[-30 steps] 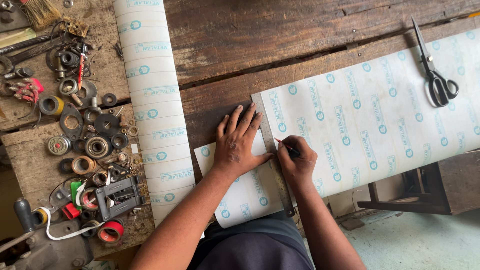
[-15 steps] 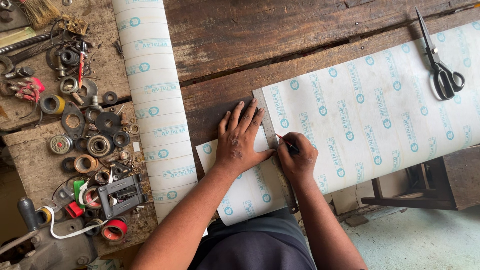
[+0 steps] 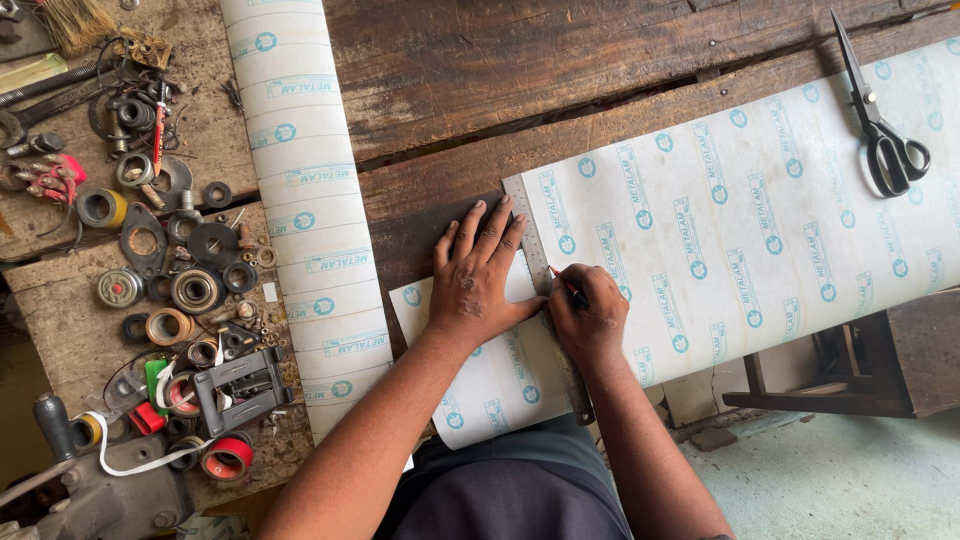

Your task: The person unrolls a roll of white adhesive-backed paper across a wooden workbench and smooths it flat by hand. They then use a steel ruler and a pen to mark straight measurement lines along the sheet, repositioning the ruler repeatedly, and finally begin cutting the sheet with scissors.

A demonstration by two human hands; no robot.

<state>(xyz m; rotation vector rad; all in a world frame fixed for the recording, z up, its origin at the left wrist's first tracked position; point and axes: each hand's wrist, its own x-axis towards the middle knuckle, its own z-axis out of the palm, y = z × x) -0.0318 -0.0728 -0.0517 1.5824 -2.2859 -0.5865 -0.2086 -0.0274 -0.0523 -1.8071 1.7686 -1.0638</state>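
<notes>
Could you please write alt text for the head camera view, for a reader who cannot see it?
A person's left hand presses a metal ruler flat on a white printed sheet while the right hand marks along it with a red pen. Black scissors lie on the sheet; a white roll and metal parts sit left on the wooden bench.

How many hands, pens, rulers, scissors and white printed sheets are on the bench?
Hands: 2, the left hand flat on the ruler side, the right hand holding the pen
Pen: 1
Metal ruler: 1
Scissors: 1
White printed sheets: 3, the rolled sheet, the wide sheet, the small sheet
Total: 8
</notes>
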